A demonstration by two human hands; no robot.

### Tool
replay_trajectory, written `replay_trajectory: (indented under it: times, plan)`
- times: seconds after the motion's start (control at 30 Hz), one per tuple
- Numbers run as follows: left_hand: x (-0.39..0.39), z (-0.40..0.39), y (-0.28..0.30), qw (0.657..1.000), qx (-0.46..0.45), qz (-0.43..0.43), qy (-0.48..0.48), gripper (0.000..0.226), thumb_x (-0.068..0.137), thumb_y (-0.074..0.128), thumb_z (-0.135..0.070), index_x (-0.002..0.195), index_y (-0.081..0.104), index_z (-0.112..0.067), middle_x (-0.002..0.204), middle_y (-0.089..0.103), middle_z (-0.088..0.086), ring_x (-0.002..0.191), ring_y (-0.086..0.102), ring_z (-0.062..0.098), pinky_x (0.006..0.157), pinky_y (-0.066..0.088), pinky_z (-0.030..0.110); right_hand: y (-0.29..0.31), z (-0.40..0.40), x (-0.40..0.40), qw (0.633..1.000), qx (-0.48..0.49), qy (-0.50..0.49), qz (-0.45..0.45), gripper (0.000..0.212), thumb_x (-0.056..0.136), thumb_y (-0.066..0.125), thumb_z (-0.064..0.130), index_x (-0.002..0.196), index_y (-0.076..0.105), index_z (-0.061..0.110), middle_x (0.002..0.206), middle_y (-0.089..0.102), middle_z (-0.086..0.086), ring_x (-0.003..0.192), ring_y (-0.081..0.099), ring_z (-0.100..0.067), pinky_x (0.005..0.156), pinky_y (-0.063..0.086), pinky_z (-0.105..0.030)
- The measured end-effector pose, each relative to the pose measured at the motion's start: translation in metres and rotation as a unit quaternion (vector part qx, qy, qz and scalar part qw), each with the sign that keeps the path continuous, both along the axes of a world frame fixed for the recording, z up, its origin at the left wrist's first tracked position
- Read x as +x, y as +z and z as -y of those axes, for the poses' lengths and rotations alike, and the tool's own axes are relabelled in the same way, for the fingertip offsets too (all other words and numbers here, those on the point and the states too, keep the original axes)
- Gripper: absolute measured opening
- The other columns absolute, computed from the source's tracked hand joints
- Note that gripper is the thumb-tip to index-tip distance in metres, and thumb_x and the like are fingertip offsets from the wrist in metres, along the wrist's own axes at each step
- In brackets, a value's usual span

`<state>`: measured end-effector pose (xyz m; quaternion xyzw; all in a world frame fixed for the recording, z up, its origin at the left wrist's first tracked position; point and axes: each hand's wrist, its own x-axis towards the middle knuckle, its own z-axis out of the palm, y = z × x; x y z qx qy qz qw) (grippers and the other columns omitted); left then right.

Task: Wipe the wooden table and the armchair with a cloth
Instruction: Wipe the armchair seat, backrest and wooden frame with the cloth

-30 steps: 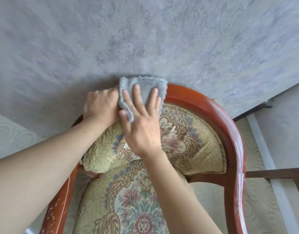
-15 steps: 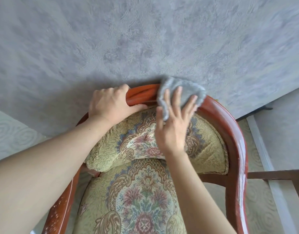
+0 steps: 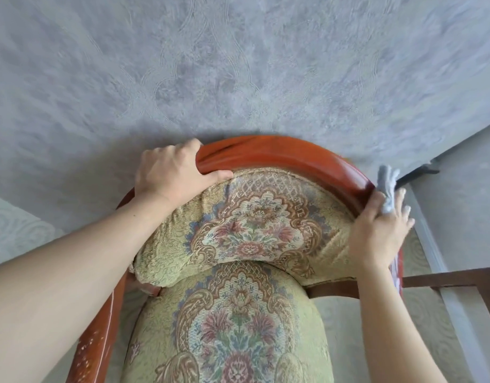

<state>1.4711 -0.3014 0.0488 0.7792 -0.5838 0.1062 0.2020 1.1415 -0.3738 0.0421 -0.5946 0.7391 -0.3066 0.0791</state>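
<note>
Draping limply over the right bend of the glossy red-brown wooden armchair rail (image 3: pixel 279 156), the small grey fluffy cloth (image 3: pixel 387 193) looks soft and light, best pressed flat under the palm. The right hand (image 3: pixel 379 233) pins it there with fingers spread; the left hand (image 3: pixel 169 172) grips the rail's left side.

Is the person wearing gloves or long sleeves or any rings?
No. The left hand and the right hand are both bare, with no gloves. No rings or watch show on the fingers or wrists. Both forearms are bare too, with no sleeves in view.
</note>
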Motion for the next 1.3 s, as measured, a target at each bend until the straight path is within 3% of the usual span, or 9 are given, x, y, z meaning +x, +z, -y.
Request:
replay_trajectory:
  times: [0.13, 0.4, 0.53, 0.67, 0.83, 0.93, 1.13, 1.23, 1.3]
  plan:
    - [0.0, -0.001, 0.0, 1.0, 0.001, 0.0, 0.001, 0.086, 0.065, 0.04, -0.095, 0.092, 0.068, -0.019, 0.065, 0.069, 0.012, 0.059, 0.07, 0.032, 0.056, 0.038, 0.031, 0.001, -0.012, 0.037, 0.999, -0.031, -0.028, 0.023, 0.06, 0.1, 0.022, 0.042, 0.153, 0.034, 0.018, 0.163, 0.028, -0.006, 0.149, 0.014, -0.044, 0.123, 0.003, -0.053]
    - [-0.002, 0.0, 0.001, 1.0, 0.006, -0.014, 0.014, 0.085, 0.061, 0.042, -0.097, 0.094, 0.068, -0.023, 0.071, 0.072, 0.015, 0.065, 0.071, 0.035, 0.063, 0.051, 0.038, 0.0, -0.036, 0.141, 0.92, -0.113, 0.342, -0.157, 0.053, 0.104, 0.029, 0.043, 0.154, 0.035, 0.024, 0.164, 0.026, -0.001, 0.15, 0.006, -0.046, 0.123, 0.005, -0.055]
    - [0.001, -0.001, 0.0, 1.0, 0.004, -0.009, -0.001, 0.088, 0.065, 0.038, -0.098, 0.093, 0.068, -0.02, 0.064, 0.068, 0.012, 0.059, 0.069, 0.032, 0.058, 0.049, 0.035, -0.011, -0.022, 0.056, 0.945, -0.089, 0.246, -0.197, 0.055, 0.105, 0.026, 0.042, 0.155, 0.032, 0.02, 0.163, 0.025, -0.006, 0.15, 0.01, -0.045, 0.123, 0.01, -0.055]
    - [0.001, -0.002, 0.001, 1.0, 0.0, -0.012, -0.01, 0.086, 0.065, 0.04, -0.094, 0.094, 0.069, -0.019, 0.065, 0.069, 0.014, 0.06, 0.069, 0.033, 0.057, 0.044, 0.034, -0.022, -0.035, -0.002, 0.994, 0.002, 0.059, -0.087, 0.058, 0.102, 0.025, 0.04, 0.157, 0.023, 0.021, 0.166, 0.016, -0.007, 0.152, 0.006, -0.04, 0.124, 0.007, -0.05]
    - [0.0, -0.002, 0.002, 1.0, 0.007, -0.013, -0.004, 0.085, 0.064, 0.04, -0.095, 0.092, 0.069, -0.02, 0.065, 0.069, 0.013, 0.06, 0.069, 0.033, 0.056, 0.044, 0.033, -0.011, -0.024, 0.035, 0.998, 0.015, -0.059, 0.027, 0.061, 0.099, 0.021, 0.039, 0.157, 0.024, 0.02, 0.166, 0.014, -0.009, 0.15, 0.001, -0.047, 0.122, -0.002, -0.054]
    - [-0.001, -0.001, 0.002, 1.0, 0.013, -0.011, -0.004, 0.083, 0.065, 0.041, -0.095, 0.091, 0.069, -0.022, 0.064, 0.069, 0.012, 0.058, 0.069, 0.032, 0.055, 0.045, 0.033, -0.002, -0.028, 0.097, 0.997, -0.026, 0.066, -0.006, 0.054, 0.103, 0.032, 0.035, 0.154, 0.031, 0.017, 0.165, 0.016, -0.013, 0.148, -0.004, -0.052, 0.12, 0.0, -0.061]
    - [-0.001, 0.0, 0.002, 1.0, 0.014, -0.017, 0.011, 0.078, 0.061, 0.051, -0.095, 0.084, 0.065, -0.022, 0.065, 0.07, 0.012, 0.058, 0.07, 0.033, 0.057, 0.05, 0.035, 0.007, -0.038, 0.155, 0.924, -0.107, 0.348, -0.119, 0.05, 0.104, 0.037, 0.035, 0.151, 0.042, 0.018, 0.162, 0.029, -0.007, 0.151, 0.006, -0.045, 0.124, 0.0, -0.052]
    - [0.001, -0.001, 0.001, 1.0, 0.009, -0.021, 0.0, 0.084, 0.063, 0.041, -0.098, 0.088, 0.067, -0.022, 0.063, 0.069, 0.01, 0.056, 0.069, 0.031, 0.055, 0.046, 0.032, 0.008, -0.023, 0.105, 0.902, -0.125, 0.366, -0.191, 0.046, 0.103, 0.046, 0.027, 0.147, 0.047, 0.015, 0.158, 0.036, -0.009, 0.149, 0.019, -0.044, 0.122, 0.016, -0.056]
    - [0.001, -0.002, 0.0, 1.0, 0.009, -0.02, -0.001, 0.086, 0.065, 0.037, -0.098, 0.089, 0.067, -0.022, 0.062, 0.068, 0.007, 0.055, 0.068, 0.029, 0.054, 0.047, 0.031, 0.008, -0.015, 0.065, 0.946, -0.09, 0.263, -0.167, 0.049, 0.103, 0.041, 0.028, 0.149, 0.043, 0.014, 0.159, 0.034, -0.01, 0.149, 0.02, -0.042, 0.122, 0.018, -0.054]
